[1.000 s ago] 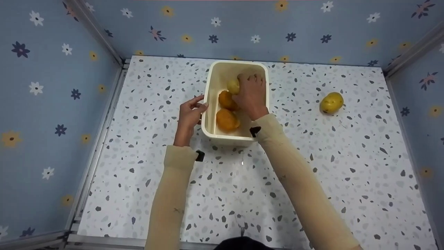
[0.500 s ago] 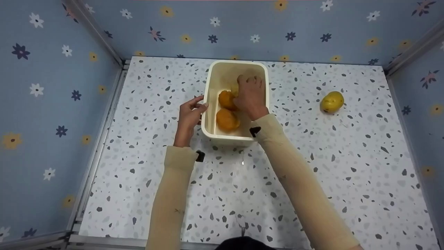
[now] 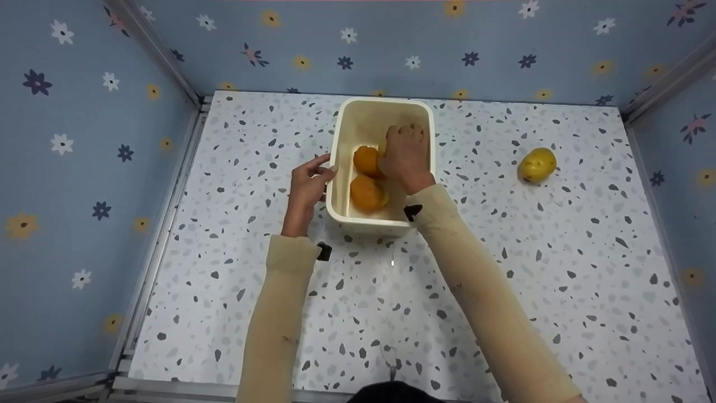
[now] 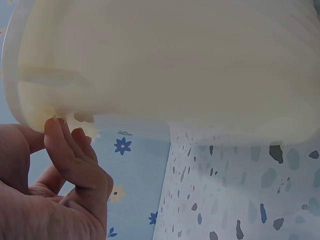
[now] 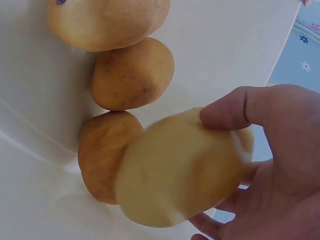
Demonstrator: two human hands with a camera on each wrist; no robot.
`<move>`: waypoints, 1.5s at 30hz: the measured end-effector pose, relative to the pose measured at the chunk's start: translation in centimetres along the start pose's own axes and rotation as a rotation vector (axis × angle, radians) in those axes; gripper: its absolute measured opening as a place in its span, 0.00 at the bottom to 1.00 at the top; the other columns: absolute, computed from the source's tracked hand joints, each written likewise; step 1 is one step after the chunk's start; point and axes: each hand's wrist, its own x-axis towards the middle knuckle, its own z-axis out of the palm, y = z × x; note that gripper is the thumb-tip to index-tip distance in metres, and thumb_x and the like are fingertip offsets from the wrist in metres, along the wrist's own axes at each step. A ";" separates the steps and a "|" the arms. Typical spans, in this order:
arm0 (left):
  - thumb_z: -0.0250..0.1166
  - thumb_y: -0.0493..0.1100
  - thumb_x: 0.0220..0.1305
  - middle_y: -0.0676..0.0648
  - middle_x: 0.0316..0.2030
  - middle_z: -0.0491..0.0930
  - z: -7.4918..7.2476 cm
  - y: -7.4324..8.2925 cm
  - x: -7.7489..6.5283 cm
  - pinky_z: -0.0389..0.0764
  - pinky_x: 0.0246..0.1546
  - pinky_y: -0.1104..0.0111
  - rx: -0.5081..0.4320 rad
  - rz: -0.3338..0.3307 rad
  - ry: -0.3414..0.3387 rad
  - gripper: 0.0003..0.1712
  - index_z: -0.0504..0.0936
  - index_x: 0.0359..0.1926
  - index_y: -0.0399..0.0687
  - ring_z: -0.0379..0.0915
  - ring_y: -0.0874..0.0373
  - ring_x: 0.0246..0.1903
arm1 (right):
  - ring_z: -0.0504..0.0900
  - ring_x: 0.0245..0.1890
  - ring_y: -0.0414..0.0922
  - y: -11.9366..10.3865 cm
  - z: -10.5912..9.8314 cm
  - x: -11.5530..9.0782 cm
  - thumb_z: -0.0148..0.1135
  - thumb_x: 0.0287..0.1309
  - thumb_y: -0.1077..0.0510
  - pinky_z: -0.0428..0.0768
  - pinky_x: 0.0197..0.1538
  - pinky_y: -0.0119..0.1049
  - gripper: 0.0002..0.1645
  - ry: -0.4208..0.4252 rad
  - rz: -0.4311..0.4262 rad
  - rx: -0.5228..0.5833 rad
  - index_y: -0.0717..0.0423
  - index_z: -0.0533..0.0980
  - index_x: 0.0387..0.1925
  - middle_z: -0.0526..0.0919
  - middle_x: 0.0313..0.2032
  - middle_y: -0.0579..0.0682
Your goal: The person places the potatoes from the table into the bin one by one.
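A cream plastic bin [image 3: 342, 211] stands on the speckled table. At its left side my left hand [image 3: 306, 190] pinches the rim, the thumb on top; in the left wrist view the fingertips [image 4: 54, 132] touch the bin's outer wall. Inside the bin, my right hand [image 3: 407, 157] grips a pale yellow potato [image 5: 170, 175], mostly covered by the hand in the head view. Beside it lie browner potatoes: one [image 5: 107, 155] behind the held one, another [image 5: 132, 75], and a larger one [image 5: 107, 22] at the top of the right wrist view. Orange-looking potatoes [image 3: 368, 193] show inside from above.
A single yellow potato [image 3: 537, 165] lies on the table [image 3: 481, 268] to the right of the bin. Blue flowered panels [image 3: 386, 45] enclose the back and both sides. A metal frame edge [image 3: 173, 386] runs along the front.
My right hand has shifted slightly toward me inside the bin, and its potato has become more hidden behind the hand. The left hand and the potato outside stay in place.
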 end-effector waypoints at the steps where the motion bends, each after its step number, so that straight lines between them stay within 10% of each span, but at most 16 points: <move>1: 0.67 0.41 0.74 0.46 0.42 0.77 0.0 0.0 0.0 0.83 0.22 0.71 0.000 0.000 -0.001 0.25 0.81 0.69 0.46 0.82 0.60 0.24 | 0.66 0.68 0.64 0.0 0.0 0.0 0.63 0.68 0.52 0.55 0.77 0.58 0.22 -0.009 0.007 -0.001 0.63 0.77 0.54 0.79 0.57 0.64; 45: 0.67 0.39 0.74 0.46 0.40 0.78 0.1 0.0 -0.1 0.80 0.18 0.73 -0.013 0.016 0.008 0.25 0.80 0.70 0.46 0.81 0.60 0.22 | 0.67 0.71 0.58 -1.0 -1.2 -0.1 0.63 0.69 0.57 0.58 0.79 0.52 0.23 0.100 0.033 0.063 0.54 0.80 0.64 0.79 0.64 0.56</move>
